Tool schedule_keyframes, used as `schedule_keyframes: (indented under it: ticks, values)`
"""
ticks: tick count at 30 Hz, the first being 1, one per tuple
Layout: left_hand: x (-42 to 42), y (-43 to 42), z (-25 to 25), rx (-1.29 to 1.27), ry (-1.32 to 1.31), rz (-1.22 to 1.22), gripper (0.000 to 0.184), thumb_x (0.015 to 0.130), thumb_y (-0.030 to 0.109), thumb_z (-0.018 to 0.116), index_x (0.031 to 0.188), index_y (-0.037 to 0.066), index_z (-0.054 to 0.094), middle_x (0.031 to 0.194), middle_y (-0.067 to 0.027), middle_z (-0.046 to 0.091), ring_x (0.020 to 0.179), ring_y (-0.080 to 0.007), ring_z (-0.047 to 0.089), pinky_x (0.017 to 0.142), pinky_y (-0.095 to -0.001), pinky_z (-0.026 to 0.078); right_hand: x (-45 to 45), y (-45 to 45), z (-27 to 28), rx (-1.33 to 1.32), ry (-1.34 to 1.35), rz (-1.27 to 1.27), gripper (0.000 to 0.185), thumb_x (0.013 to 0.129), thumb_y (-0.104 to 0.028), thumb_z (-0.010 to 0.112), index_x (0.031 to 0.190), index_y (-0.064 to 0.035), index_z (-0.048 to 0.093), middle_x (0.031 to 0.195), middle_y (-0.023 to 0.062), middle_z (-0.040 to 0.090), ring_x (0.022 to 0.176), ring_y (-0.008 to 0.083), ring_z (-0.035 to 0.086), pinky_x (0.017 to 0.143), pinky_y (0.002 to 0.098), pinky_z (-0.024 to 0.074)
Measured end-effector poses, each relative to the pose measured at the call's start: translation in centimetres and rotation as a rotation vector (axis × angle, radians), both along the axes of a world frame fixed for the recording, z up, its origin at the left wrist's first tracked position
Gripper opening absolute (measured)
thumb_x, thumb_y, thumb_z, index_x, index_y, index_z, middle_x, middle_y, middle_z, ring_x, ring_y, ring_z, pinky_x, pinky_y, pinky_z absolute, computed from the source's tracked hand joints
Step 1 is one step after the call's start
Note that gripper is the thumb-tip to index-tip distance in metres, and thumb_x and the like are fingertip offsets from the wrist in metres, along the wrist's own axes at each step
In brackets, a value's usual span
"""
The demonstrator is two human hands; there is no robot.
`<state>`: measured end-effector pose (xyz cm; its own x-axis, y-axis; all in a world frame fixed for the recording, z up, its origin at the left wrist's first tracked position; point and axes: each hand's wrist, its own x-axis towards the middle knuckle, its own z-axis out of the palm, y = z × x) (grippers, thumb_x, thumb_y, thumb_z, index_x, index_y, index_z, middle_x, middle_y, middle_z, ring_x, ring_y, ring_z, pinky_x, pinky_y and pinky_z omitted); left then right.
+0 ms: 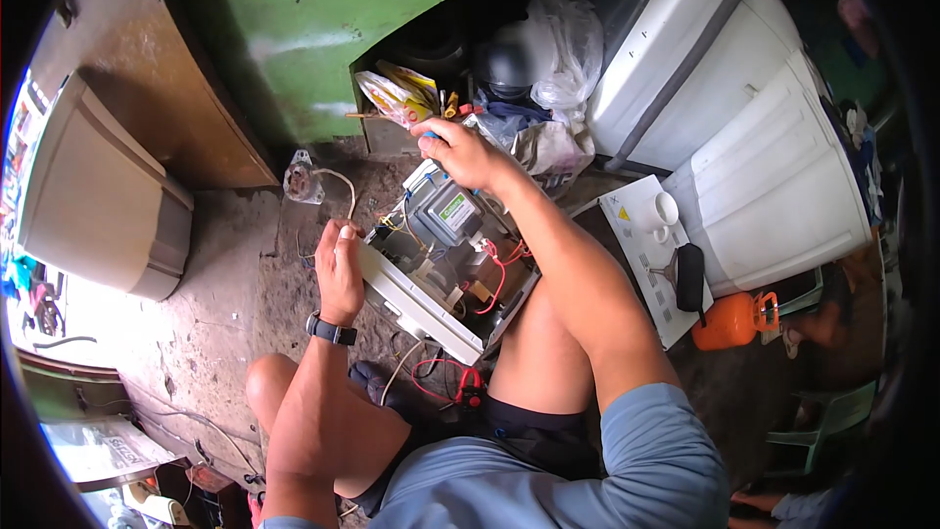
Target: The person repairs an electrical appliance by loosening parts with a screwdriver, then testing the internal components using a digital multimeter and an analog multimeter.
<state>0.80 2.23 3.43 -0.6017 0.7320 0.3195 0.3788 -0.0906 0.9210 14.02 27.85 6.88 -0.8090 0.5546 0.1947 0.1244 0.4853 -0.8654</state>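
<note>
An opened appliance housing [421,302], its white front panel angled toward me, lies between my legs. Inside it are a grey metal box [446,214] with a green-and-white label, and red and white wires [497,269]. My left hand [340,269] is closed around the panel's upper left corner; a dark watch is on that wrist. Over the housing's far end, my right hand [460,155] is closed around a blue-handled tool [429,136]. The tool's shaft and tip are hidden. Red-handled pliers or clamps [472,390] lie near my lap.
A small motor-like part [303,181] with a cord sits on the worn floor. To the right are a white cover panel [636,235] with a white cup [666,211] on it, an orange gas canister [729,321] and white appliance bodies [774,176]. Plastic bags [568,54] fill the recess ahead.
</note>
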Motion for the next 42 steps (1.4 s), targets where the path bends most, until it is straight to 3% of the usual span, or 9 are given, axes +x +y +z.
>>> schedule_keyframes:
  ticks: [4,10,16,19,21,28,34,37,42]
  values:
    - [-0.1,0.0,-0.3,0.013,0.020,0.022,0.047,0.111,0.039,0.042,0.095,0.000,0.063,0.084,-0.0134,0.060,0.080,-0.0285,0.057,0.078,-0.0399,0.046,1.1,-3.6,2.1,0.506,0.022,-0.246,0.032,0.108,-0.026,0.061,0.133,-0.0058,0.064,0.121,0.0224,0.073,0.110,0.0400,0.072,0.094,0.0453,0.0562]
    - [-0.4,0.0,-1.2,0.026,-0.040,-0.005,0.047,0.111,0.041,0.044,0.097,0.001,0.064,0.085,-0.0110,0.059,0.081,-0.0231,0.057,0.078,-0.0372,0.046,4.6,-4.5,9.4,0.474,0.244,-0.233,0.038,0.107,-0.028,0.063,0.137,-0.0036,0.061,0.125,0.0250,0.070,0.113,0.0435,0.069,0.095,0.0483,0.0549]
    - [-0.4,-1.3,0.1,-0.078,-0.052,-0.039,0.040,0.112,0.036,0.046,0.104,0.001,0.064,0.090,-0.0120,0.062,0.084,-0.0216,0.058,0.081,-0.0369,0.048,9.8,-3.1,14.0,0.456,0.399,-0.405,0.044,0.105,-0.028,0.072,0.142,-0.0069,0.061,0.103,0.0042,0.066,0.087,0.0103,0.061,0.078,0.0267,0.0516]
    - [0.2,-1.2,0.4,-0.012,0.017,0.001,0.034,0.114,0.033,0.048,0.112,0.003,0.064,0.099,-0.0057,0.064,0.092,-0.0156,0.057,0.084,-0.0314,0.048,14.3,-4.9,15.8,0.379,0.489,-0.513,0.041,0.104,-0.024,0.074,0.138,-0.0046,0.063,0.101,-0.0011,0.059,0.087,0.0058,0.054,0.078,0.0217,0.0464]
    - [0.8,-1.2,1.7,0.027,0.023,0.023,0.024,0.110,0.022,0.059,0.121,0.001,0.063,0.107,-0.0148,0.066,0.102,-0.0252,0.066,0.092,-0.0398,0.053,18.2,-5.0,14.9,0.375,0.499,-0.593,0.038,0.103,-0.022,0.075,0.135,-0.0035,0.064,0.102,-0.0016,0.058,0.089,0.0064,0.053,0.080,0.0223,0.0463]
    - [1.8,-2.6,4.3,0.002,0.626,0.076,0.031,0.100,0.015,0.068,0.128,0.004,0.063,0.135,-0.0208,0.060,0.127,-0.0406,0.057,0.107,-0.0482,0.047,35.9,-5.6,3.3,-0.188,0.711,-0.984,0.027,0.106,-0.022,0.070,0.125,-0.0050,0.062,0.107,0.0050,0.061,0.104,0.0164,0.061,0.097,0.0327,0.0507]
    - [3.2,-2.6,3.0,-0.148,0.604,0.045,0.050,0.091,0.011,0.072,0.139,0.005,0.059,0.153,-0.0211,0.044,0.144,-0.0396,0.042,0.121,-0.0487,0.035,42.6,-17.7,-10.5,-0.900,0.529,-0.661,0.028,0.102,-0.020,0.072,0.125,-0.0081,0.061,0.114,0.0036,0.063,0.107,0.0164,0.060,0.098,0.0372,0.0510]
    - [2.5,-2.1,1.8,-0.125,0.594,0.019,0.045,0.096,0.016,0.068,0.139,0.004,0.059,0.149,-0.0195,0.044,0.142,-0.0367,0.044,0.121,-0.0473,0.034,43.0,-21.8,-18.6,-1.016,0.377,-1.022,0.045,0.095,-0.006,0.074,0.139,-0.0075,0.061,0.124,0.0066,0.067,0.114,0.0188,0.064,0.094,0.0350,0.0542]
    - [0.1,-2.3,0.1,-0.149,0.634,0.005,0.043,0.101,0.018,0.063,0.141,0.004,0.056,0.147,-0.0170,0.043,0.138,-0.0326,0.047,0.119,-0.0453,0.035,46.2,-22.5,-34.4,-0.757,-0.021,-0.768,0.055,0.091,-0.006,0.078,0.139,-0.0038,0.053,0.139,0.0153,0.063,0.138,0.0283,0.055,0.116,0.0445,0.0442]
